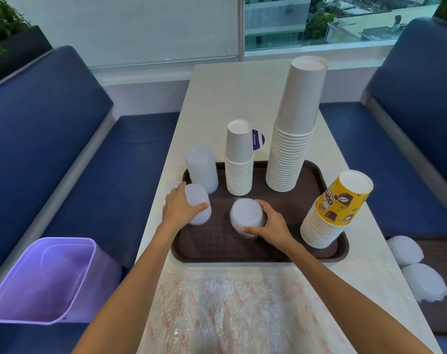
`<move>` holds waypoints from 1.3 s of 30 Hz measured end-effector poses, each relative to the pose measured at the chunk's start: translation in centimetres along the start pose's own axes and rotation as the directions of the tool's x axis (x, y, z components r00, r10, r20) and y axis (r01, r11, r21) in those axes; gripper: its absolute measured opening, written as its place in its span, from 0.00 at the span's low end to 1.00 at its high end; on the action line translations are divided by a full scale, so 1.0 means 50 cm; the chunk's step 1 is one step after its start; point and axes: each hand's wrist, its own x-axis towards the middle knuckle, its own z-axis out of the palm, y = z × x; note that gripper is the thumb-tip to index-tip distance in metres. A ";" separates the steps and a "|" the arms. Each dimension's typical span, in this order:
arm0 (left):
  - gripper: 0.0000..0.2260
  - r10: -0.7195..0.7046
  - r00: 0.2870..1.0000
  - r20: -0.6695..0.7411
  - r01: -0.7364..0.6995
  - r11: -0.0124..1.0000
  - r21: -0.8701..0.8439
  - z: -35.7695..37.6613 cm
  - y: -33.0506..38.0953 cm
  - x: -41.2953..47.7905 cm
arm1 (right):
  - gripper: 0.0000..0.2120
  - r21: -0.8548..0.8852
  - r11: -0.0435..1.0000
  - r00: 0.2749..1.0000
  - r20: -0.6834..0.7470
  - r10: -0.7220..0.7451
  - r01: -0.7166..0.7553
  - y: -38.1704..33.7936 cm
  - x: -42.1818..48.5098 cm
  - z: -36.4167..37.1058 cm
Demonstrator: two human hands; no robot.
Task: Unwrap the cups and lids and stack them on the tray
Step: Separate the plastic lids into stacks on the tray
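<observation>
Tray [255, 259] far edge walled, left to right: tall lid stack [202, 169], short white cup stack [239, 172], tall white cup stack [291, 139]. Yellow printed cup stack [329, 218] leans at near right corner. Left lid stack [198, 203] blocks left edge, middle lid stack [245, 215] mid-tray. Free: tray's near edge strip, counter's [230, 93] far end.

Tray [217, 241] is done in dark brown, with a fine grid pattern. Plain white is seen on two cup stacks [291, 139]; the third is topped by a yellow cup [342, 200] printed with brown cartoon art. Lids [202, 167] are frosted white. Bin [46, 279] is lilac, seats [51, 123] navy, table [230, 93] cream. The clear wrap [230, 310] is covered in red lettering.
</observation>
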 end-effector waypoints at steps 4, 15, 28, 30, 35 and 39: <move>0.33 0.161 0.946 -0.283 -0.193 0.977 -0.090 0.004 0.048 -0.033 | 0.43 -0.009 1.000 1.000 0.002 0.001 -0.001 0.000 -0.002 0.000; 0.17 0.403 0.913 0.066 -0.387 0.905 -0.175 0.094 0.133 -0.039 | 0.51 -0.086 0.986 0.976 -0.151 -0.157 0.145 -0.013 -0.009 0.011; 0.27 0.133 0.987 0.094 -0.094 0.938 -0.334 0.166 0.091 -0.087 | 0.47 -0.012 0.994 0.985 -0.140 -0.105 0.104 0.011 -0.012 0.036; 0.28 0.114 0.984 0.136 -0.053 0.921 -0.385 0.172 0.081 -0.099 | 0.48 -0.019 0.994 0.986 -0.129 -0.106 0.104 0.014 -0.011 0.035; 0.29 0.109 0.966 0.234 -0.003 0.911 -0.412 0.174 0.061 -0.114 | 0.52 -0.051 0.996 0.995 -0.066 -0.076 0.072 0.020 -0.007 0.031; 0.30 0.105 0.956 0.274 -0.022 0.956 -0.291 0.165 0.068 -0.095 | 0.53 -0.041 0.997 0.998 -0.027 -0.063 0.062 0.021 -0.003 0.023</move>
